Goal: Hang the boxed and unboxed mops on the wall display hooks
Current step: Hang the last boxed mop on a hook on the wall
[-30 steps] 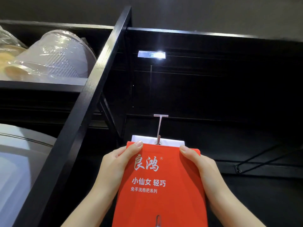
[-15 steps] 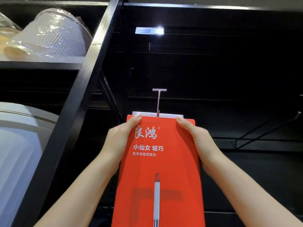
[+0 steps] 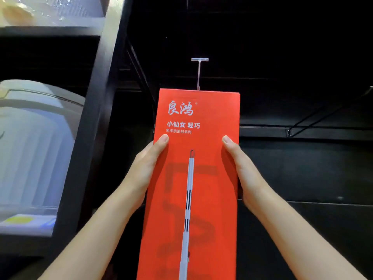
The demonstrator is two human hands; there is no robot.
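Head view looks up at a dark wall display panel (image 3: pixel 282 57) beside a black shelving upright (image 3: pixel 94 122), with pale plastic tubs (image 3: pixel 30 142) stacked on the shelves to the left. A tall red mop box (image 3: pixel 193 188), printed with white characters and a picture of a mop handle, fills the middle of the frame and runs off the bottom edge. The left hand (image 3: pixel 145 170) and the right hand (image 3: pixel 242 172) press against its two long sides, thumbs laid on the front face and the other fingers wrapped behind, so both hold the box firmly between them.

A slim metal display hook (image 3: pixel 199 73) with a flat crossbar end juts out just above the box's top edge; its lower end meets that edge, but whether the box's hanging tab is threaded on it is hidden. A second, bare wire hook (image 3: pixel 314 120) sits lower right.

Judging by this, the boxed mop is at or nearly on its hook. No unboxed mop is in sight, so that part appears left to do.
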